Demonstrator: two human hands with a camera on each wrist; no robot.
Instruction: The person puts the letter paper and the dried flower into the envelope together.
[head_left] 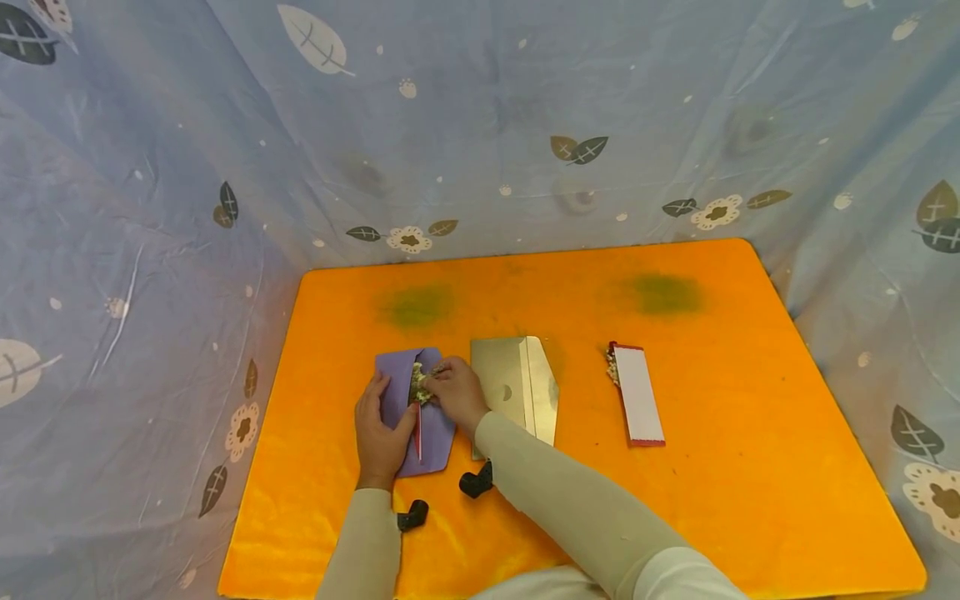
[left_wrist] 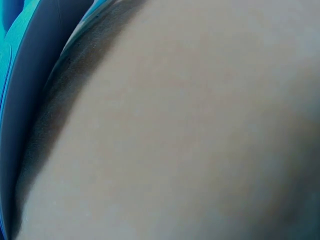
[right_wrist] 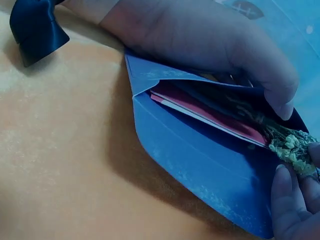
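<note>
A purple envelope (head_left: 393,408) lies on the left of the table, its flap unfolded to the right. My left hand (head_left: 381,437) grips its left side, the thumb at the mouth. Inside sits a red-edged white card (right_wrist: 215,116), with a small bunch of dried flowers (right_wrist: 292,148) partly in the mouth beside it. Thumb and fingers of my right hand (head_left: 459,392) pinch the flower heads at the far end of the mouth. In the right wrist view, the stems run into the envelope's shadow. Skin fills most of the left wrist view.
Right of the purple envelope lies a gold envelope (head_left: 498,375), partly under my right wrist. Farther right is a white card with red ends (head_left: 640,396), dried flowers (head_left: 612,365) showing at its left edge. The orange table (head_left: 735,500) is enclosed by patterned curtains (head_left: 480,125).
</note>
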